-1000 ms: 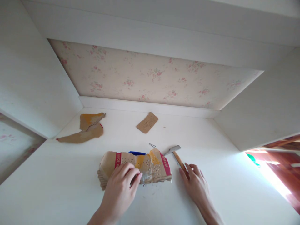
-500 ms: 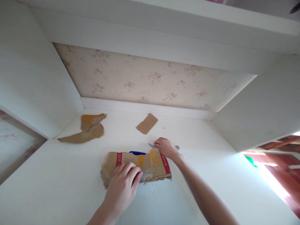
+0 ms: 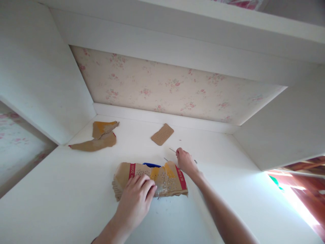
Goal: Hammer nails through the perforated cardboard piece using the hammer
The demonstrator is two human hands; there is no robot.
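Observation:
A torn, folded piece of cardboard (image 3: 162, 179) lies on the white surface, with red printed strips, yellow patches and rows of small punched holes. My left hand (image 3: 137, 195) is on its front edge, fingers bent together over it. Beyond its right end, my right hand (image 3: 186, 161) is closed around a thin metal pointed tool (image 3: 172, 150), its tip toward the left. A second thin point (image 3: 166, 159) shows just below; whether it belongs to the same tool I cannot tell. Something blue (image 3: 151, 165) peeks out behind the cardboard.
Torn cardboard scraps (image 3: 93, 144) lie at the back left. A small punched cardboard rectangle (image 3: 162, 134) is near the back wall. White side panels (image 3: 284, 132) and an overhead shelf (image 3: 203, 23) enclose the surface.
My right hand has risen slightly off to the right with the thin tool, and two thin points now show apart. My left hand stays on the cardboard. The view has shifted a little.

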